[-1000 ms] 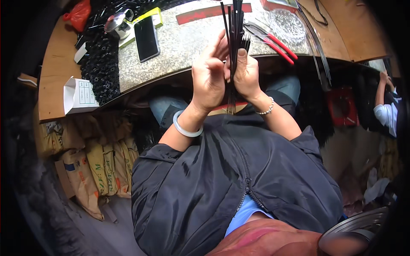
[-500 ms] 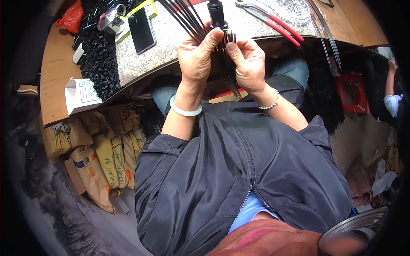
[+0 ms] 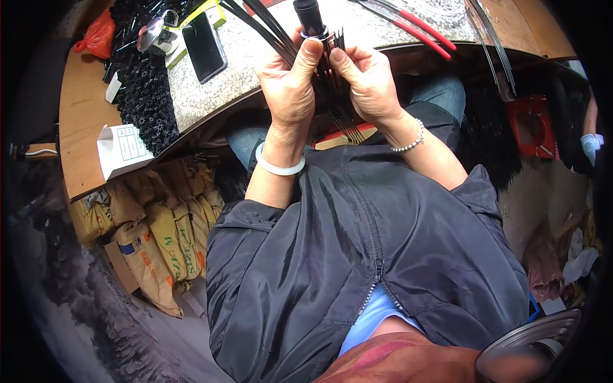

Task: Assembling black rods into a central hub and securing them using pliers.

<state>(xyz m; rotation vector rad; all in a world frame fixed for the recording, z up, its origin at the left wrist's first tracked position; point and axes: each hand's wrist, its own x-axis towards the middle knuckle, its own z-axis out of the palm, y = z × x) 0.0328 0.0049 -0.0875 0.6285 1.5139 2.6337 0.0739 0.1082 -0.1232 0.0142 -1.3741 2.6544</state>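
Over the table's near edge, my left hand (image 3: 288, 92) is closed round what looks like an umbrella frame: a black cylindrical piece (image 3: 310, 19) with a shiny ring at its lower end and thin black ribs (image 3: 260, 24) fanning out. The thumb presses just below the ring. My right hand (image 3: 371, 86) is closed beside it, thumb and forefinger pinching several thin rib ends (image 3: 338, 40) that stand upright. More ribs hang down between both hands toward my lap. The palms hide the joint where the ribs meet.
On the speckled tabletop (image 3: 211, 102) lie a dark phone (image 3: 205, 51) and red-handled pliers (image 3: 418, 29). A heap of black notched parts (image 3: 147, 102), a white box (image 3: 124, 150) and a red bag (image 3: 97, 39) sit left. Thin metal rods (image 3: 495, 48) overhang the right edge. Sacks (image 3: 150, 262) stand below.
The black cylindrical piece has tilted and shifted slightly left in view. My right fingers have moved a little left with the rib ends. Both hands keep their hold.
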